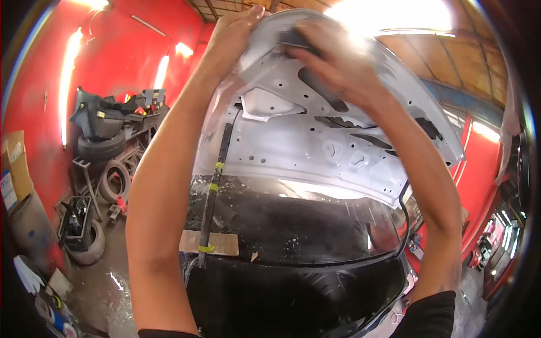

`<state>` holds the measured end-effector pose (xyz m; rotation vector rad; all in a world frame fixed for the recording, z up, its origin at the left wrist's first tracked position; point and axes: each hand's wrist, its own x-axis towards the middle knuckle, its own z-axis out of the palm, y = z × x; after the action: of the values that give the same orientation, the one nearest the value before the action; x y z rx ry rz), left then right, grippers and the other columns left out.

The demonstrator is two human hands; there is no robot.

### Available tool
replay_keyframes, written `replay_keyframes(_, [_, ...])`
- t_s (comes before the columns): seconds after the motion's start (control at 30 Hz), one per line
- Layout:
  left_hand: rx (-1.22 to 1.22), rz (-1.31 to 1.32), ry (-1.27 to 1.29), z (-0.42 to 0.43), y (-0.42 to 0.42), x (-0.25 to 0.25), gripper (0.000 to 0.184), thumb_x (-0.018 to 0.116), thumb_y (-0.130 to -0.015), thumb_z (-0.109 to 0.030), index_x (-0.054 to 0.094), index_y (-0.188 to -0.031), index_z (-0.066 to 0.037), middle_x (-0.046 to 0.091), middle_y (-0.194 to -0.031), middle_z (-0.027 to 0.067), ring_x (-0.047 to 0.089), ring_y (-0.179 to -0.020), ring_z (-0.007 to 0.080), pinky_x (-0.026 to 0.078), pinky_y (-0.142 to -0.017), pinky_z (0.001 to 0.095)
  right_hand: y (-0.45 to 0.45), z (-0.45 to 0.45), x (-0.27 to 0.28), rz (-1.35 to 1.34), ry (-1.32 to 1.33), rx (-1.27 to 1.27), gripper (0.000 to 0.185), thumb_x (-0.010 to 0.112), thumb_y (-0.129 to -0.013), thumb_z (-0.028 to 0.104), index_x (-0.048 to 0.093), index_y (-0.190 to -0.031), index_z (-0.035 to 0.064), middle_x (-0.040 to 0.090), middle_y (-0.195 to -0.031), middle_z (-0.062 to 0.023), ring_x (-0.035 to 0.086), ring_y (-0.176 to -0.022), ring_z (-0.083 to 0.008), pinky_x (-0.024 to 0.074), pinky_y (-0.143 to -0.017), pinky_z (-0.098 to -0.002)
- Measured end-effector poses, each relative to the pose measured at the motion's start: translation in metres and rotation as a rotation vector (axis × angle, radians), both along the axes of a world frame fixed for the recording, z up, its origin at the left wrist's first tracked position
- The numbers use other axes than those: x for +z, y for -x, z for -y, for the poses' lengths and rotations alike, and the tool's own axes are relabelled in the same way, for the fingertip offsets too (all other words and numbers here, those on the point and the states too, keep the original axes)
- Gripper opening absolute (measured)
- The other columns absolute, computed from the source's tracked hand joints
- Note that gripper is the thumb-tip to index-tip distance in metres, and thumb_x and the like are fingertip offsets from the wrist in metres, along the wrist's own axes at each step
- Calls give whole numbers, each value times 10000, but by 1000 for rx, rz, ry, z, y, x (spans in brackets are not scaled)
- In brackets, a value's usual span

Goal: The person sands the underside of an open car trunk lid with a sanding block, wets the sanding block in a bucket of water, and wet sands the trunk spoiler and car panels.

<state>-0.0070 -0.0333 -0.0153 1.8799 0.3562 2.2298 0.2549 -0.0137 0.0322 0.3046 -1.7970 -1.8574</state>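
A raised car lid (282,143) shows its whitish, holed inner side. My left hand (236,34) is closed on its upper left edge. High on the panel, my right hand (338,59) is blurred by motion and closed round a dark pad (296,39), which lies against the panel. A dark strut with yellow tape bands (213,186) stands under the lid's left side. Behind it are dark glass (304,225) and a wooden board (225,243).
At the left, a tire (115,180) and a bench with dark parts (101,118) stand by the red wall (45,84). A cardboard box (17,163) is at the far left. A black cable (407,225) hangs on the right.
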Motion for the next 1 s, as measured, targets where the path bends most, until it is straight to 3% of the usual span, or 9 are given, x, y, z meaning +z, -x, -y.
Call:
replay_keyframes(0.07, [162,-25,-154,-5,-1,-6,439,517,-1111,-339,726,-1237,27,731,-1140,89,656,-1043,153,493,-962,306,-19,-12,-3,-28,65,72,370,670,-873,136,724,-1219,16,585,-1365,-221,553,-1299,-371,440,-1130,-472])
replay_keyframes(0.17, [238,4,35,3,-6,-2,457,510,-1113,-335,697,-1275,49,722,-1163,105,656,-1062,163,499,-973,313,-7,-14,-16,-107,100,121,368,668,-881,148,724,-1219,15,565,-1415,-226,527,-1348,-381,420,-1159,-469])
replay_keyframes(0.4, [26,5,68,4,-2,-2,484,500,-1118,-352,665,-1305,63,718,-1174,106,655,-1049,173,511,-971,335,-17,3,-16,-152,183,-15,409,678,-863,165,708,-1244,19,567,-1396,-204,527,-1348,-373,412,-1155,-479])
replay_keyframes(0.5, [292,-23,-13,4,-3,-3,499,488,-1122,-361,658,-1304,72,716,-1199,116,664,-1074,191,509,-1004,352,1,-10,-15,-153,161,124,425,672,-863,167,698,-1277,76,584,-1367,-176,533,-1326,-357,424,-1129,-475])
replay_keyframes(0.63, [-71,-11,64,0,4,-2,466,507,-1112,-363,708,-1263,30,714,-1212,81,655,-1066,171,484,-1008,326,45,4,-17,-28,8,71,537,641,-815,8,678,-1349,56,621,-1404,-224,624,-1187,-427,504,-1038,-510])
replay_keyframes(0.8, [343,-26,23,9,-1,-6,498,467,-1128,-354,678,-1303,61,717,-1235,129,662,-1118,198,499,-1033,351,-13,71,-37,-434,976,31,415,681,-868,183,703,-1278,118,589,-1395,-147,535,-1321,-365,441,-1106,-474])
replay_keyframes(0.9, [118,9,28,-7,1,-2,501,465,-1130,-348,672,-1303,75,720,-1227,143,662,-1126,198,500,-1028,338,-2,8,-29,-353,543,129,408,630,-949,254,666,-1328,107,580,-1419,-150,527,-1335,-355,438,-1116,-446])
replay_keyframes(0.97, [82,3,29,-7,-1,-3,506,465,-1129,-354,672,-1304,73,719,-1230,148,664,-1121,201,498,-1026,333,23,-1,-14,-177,-73,-25,471,582,-1017,360,604,-1416,110,559,-1471,-148,520,-1359,-331,424,-1133,-427])
replay_keyframes(1.0, [64,-10,35,0,-3,-6,505,466,-1129,-354,672,-1305,73,718,-1232,150,664,-1121,201,497,-1028,332,21,2,-11,-162,-77,-58,487,585,-1019,366,591,-1434,110,548,-1484,-148,507,-1374,-328,415,-1141,-428])
